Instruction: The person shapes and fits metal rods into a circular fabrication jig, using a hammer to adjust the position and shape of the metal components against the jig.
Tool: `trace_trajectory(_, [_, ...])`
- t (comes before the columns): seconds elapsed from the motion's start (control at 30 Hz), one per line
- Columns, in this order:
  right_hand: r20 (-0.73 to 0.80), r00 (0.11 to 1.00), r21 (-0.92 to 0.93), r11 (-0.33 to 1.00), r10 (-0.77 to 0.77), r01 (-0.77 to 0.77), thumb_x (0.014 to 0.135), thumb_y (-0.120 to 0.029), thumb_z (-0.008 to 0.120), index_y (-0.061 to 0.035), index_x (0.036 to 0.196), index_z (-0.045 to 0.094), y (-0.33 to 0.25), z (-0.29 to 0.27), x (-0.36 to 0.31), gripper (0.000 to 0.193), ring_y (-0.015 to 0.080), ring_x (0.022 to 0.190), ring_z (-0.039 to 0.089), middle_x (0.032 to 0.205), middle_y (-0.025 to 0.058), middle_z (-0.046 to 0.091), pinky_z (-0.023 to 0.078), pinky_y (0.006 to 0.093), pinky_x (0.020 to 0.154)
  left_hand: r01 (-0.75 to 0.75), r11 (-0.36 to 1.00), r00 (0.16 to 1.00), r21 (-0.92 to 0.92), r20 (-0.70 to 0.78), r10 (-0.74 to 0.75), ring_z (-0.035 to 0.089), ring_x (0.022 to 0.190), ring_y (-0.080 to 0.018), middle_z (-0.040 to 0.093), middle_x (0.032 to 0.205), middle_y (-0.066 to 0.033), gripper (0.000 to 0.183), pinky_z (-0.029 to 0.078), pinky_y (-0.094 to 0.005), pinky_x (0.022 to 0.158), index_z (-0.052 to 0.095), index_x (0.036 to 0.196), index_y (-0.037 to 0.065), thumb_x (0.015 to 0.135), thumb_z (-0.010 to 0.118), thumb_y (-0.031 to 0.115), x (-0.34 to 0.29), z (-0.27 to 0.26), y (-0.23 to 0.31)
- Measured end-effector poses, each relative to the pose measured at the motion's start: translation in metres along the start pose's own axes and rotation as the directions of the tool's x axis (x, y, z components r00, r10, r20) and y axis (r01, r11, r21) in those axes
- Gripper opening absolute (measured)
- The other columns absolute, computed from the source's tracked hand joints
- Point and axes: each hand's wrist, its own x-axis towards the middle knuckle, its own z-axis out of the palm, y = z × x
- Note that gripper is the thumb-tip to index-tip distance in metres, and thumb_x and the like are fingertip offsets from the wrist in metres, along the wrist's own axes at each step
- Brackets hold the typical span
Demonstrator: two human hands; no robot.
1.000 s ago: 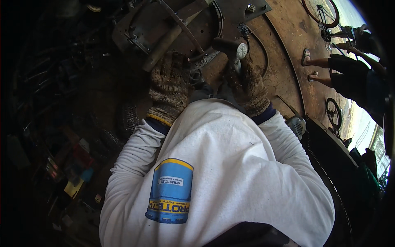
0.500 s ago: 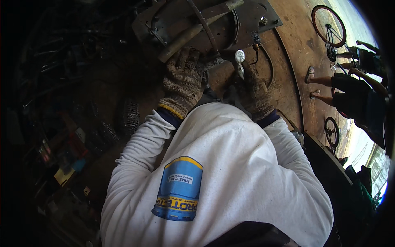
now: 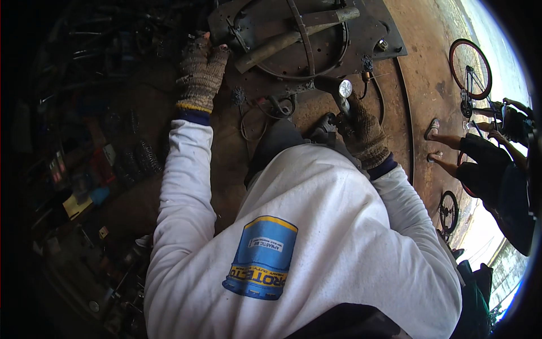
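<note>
My left hand (image 3: 202, 73), in a soiled knitted glove with a yellow cuff edge, reaches beside the left end of a dark metal plate (image 3: 370, 39). Its fingers are apart and I see nothing held in them. A fingertip shows bare through the glove. My right hand (image 3: 364, 133), gloved too, is closed at the near edge of the plate around a silver tool with a round end (image 3: 345, 88); its exact kind cannot be made out. On the plate lie a long metal pipe (image 3: 296, 40) and a curved metal strip (image 3: 305, 39).
A cable (image 3: 380, 99) hangs from the plate's near right side. Coil springs (image 3: 144, 158) and jumbled parts lie in shadow to the left. Far right, a person in dark shorts (image 3: 480, 150) stands near a bicycle wheel (image 3: 470, 69). A dark line (image 3: 407, 107) crosses the brown floor.
My left hand has moved left and away from the pipe's lower end to beside the plate. My right hand keeps the silver tool. The whole view has shifted slightly.
</note>
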Motion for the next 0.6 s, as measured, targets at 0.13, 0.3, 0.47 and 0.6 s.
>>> trace_trajectory(0.13, [0.006, 0.999, -0.067, 0.997, 0.033, -0.032, 0.083, -0.011, 0.069, -0.0051, 0.143, 0.043, -0.015, 0.004, 0.005, 0.065, 0.0368, 0.1, 0.068, 0.112, 0.0209, 0.067, 0.055, 0.0411, 0.084, -0.289, 0.887, 0.954, 0.36, 0.035, 0.297, 0.061, 0.111, -0.0365, 0.063, 0.122, -0.021, 0.066, 0.048, -0.0451, 0.098, 0.059, 0.131, 0.008, 0.08, 0.078, 0.044, 0.039, 0.022, -0.009])
trace_trajectory(0.3, [-0.021, 0.993, -0.097, 0.988, 0.118, -0.12, 0.081, -0.011, 0.07, -0.0053, 0.144, 0.042, -0.035, 0.032, 0.01, 0.069, 0.0363, 0.102, 0.068, 0.114, 0.0217, 0.066, 0.055, 0.0414, 0.086, -0.258, 0.959, 0.954, 0.113, 0.189, 0.235, 0.055, 0.12, -0.0384, 0.058, 0.129, -0.0221, 0.069, 0.045, -0.0471, 0.102, 0.057, 0.133, 0.009, 0.079, 0.076, 0.048, 0.059, 0.036, -0.03])
trace_trajectory(0.47, [-0.138, 0.978, -0.286, 0.939, 0.157, -0.192, 0.09, -0.018, 0.066, -0.0041, 0.134, 0.053, -0.036, 0.058, 0.007, 0.047, 0.0407, 0.096, 0.068, 0.105, 0.0245, 0.068, 0.054, 0.0437, 0.078, -0.26, 0.96, 0.939, 0.107, 0.258, 0.225, 0.049, 0.128, -0.0382, 0.054, 0.135, -0.0216, 0.072, 0.041, -0.0468, 0.108, 0.056, 0.134, 0.01, 0.081, 0.071, 0.056, 0.05, 0.038, -0.007])
trace_trajectory(0.6, [-0.141, 0.965, -0.343, 0.904, 0.22, -0.256, 0.09, -0.02, 0.067, -0.0046, 0.132, 0.054, -0.036, 0.069, 0.008, 0.047, 0.0413, 0.091, 0.068, 0.1, 0.0233, 0.068, 0.054, 0.045, 0.075, -0.319, 0.936, 0.916, 0.146, 0.302, 0.265, 0.044, 0.133, -0.0384, 0.052, 0.138, -0.0213, 0.075, 0.037, -0.046, 0.112, 0.057, 0.133, 0.006, 0.081, 0.07, 0.059, 0.051, 0.046, -0.002])
